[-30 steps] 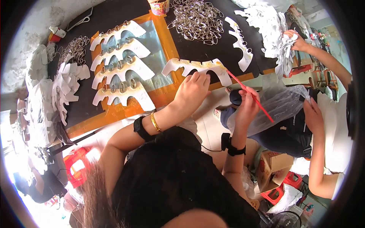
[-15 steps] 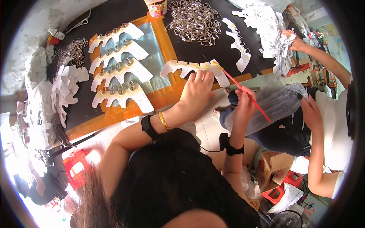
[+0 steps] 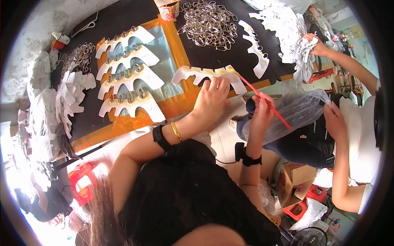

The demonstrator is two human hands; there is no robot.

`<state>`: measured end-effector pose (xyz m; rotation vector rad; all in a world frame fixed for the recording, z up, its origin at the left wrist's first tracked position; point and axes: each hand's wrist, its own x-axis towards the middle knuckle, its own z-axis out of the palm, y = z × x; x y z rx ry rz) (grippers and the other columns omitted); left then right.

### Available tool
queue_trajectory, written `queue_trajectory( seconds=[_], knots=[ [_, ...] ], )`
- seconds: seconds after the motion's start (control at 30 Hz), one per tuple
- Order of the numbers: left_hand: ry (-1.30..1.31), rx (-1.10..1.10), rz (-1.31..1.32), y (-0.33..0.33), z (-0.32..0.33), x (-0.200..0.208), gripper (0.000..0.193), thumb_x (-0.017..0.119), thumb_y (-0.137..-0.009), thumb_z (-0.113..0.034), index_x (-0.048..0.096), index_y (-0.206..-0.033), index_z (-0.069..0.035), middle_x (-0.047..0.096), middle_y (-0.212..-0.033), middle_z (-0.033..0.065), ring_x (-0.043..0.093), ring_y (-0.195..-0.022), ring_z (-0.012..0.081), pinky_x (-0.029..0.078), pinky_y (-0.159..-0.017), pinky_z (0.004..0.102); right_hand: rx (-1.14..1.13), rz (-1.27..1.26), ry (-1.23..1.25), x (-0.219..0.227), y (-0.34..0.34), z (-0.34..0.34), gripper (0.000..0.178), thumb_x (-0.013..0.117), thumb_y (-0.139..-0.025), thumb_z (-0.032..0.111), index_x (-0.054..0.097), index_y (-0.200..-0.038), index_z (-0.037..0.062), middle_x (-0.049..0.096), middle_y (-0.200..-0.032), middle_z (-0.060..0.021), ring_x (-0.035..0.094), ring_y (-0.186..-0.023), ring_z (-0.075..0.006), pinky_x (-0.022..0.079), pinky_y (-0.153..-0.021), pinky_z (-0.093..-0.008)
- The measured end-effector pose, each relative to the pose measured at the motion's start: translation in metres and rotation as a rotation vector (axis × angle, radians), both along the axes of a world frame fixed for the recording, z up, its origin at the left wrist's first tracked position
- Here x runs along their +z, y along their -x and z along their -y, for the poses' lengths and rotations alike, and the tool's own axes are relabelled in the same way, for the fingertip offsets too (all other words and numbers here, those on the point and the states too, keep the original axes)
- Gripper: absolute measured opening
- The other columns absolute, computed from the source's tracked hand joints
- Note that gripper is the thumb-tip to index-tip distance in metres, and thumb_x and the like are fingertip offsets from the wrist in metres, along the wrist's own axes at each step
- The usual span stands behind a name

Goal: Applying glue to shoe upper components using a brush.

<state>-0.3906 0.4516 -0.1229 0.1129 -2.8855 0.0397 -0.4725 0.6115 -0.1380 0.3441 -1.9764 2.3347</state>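
At the table's near edge lies a white notched strip (image 3: 191, 74) with yellowish smears along its upper edge. The fingers of my left hand (image 3: 211, 98) are bent over its middle, holding it in place; the thumb is partly hidden. My right hand (image 3: 262, 110) is closed around a thin red stick (image 3: 280, 117), whose upper tip meets the strip's right end. To the left, several similar white strips (image 3: 141, 78) lie in a stack of rows, with metal rings standing in their notches. Another strip with rings (image 3: 256, 55) lies apart on the right.
A heap of metal rings (image 3: 209, 24) sits beside a small tub (image 3: 169, 11) at the back. White pieces pile up at left (image 3: 70, 96) and right (image 3: 287, 37). On the right, a co-worker's hand (image 3: 316, 45) touches that pile; the other (image 3: 336, 123) holds a clear plastic bag (image 3: 293, 112).
The red stick and my right hand have shifted very slightly left. My left hand stays on the strip, and the co-worker's hands are nearly unmoved.
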Motion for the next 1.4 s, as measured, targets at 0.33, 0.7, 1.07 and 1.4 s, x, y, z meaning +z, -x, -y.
queue_trajectory(
  seconds=[0.33,0.7,1.07,1.4],
  knots=[
    [0.034,0.008,-0.001,-0.001,0.000,0.001,0.074,0.066,-0.073,-0.047,0.045,-0.127,-0.002,0.048,-0.109,0.0062,0.044,-0.104,0.0216,0.043,-0.081,0.0292,-0.031,0.005,-0.001,0.000,0.000,0.002,0.013,0.050,-0.088,0.003,0.059,-0.096,-0.0020,0.061,-0.091,-0.0112,0.060,-0.081,-0.0172,0.050,-0.078,-0.0300],
    [0.040,0.000,0.019,0.000,-0.001,-0.001,0.073,0.066,-0.073,-0.047,0.045,-0.128,-0.003,0.048,-0.110,0.0062,0.044,-0.105,0.0221,0.042,-0.082,0.0298,-0.016,0.041,0.020,-0.005,0.000,0.004,0.012,0.050,-0.088,0.003,0.058,-0.095,-0.0028,0.060,-0.092,-0.0115,0.060,-0.082,-0.0180,0.050,-0.079,-0.0293],
    [0.062,-0.008,0.035,-0.002,-0.001,-0.002,0.074,0.065,-0.073,-0.048,0.044,-0.129,-0.003,0.047,-0.113,0.0065,0.043,-0.106,0.0226,0.042,-0.082,0.0306,-0.033,0.047,-0.004,-0.005,-0.006,-0.002,0.011,0.050,-0.087,0.003,0.058,-0.093,-0.0019,0.060,-0.094,-0.0117,0.060,-0.083,-0.0185,0.049,-0.080,-0.0291],
    [0.059,0.024,0.035,-0.001,0.000,-0.005,0.074,0.066,-0.072,-0.049,0.045,-0.128,-0.004,0.048,-0.113,0.0059,0.043,-0.106,0.0227,0.042,-0.082,0.0315,0.013,0.001,0.124,-0.004,0.002,-0.002,0.012,0.050,-0.088,0.004,0.057,-0.094,-0.0023,0.060,-0.092,-0.0120,0.060,-0.080,-0.0181,0.050,-0.079,-0.0307]
  ],
)
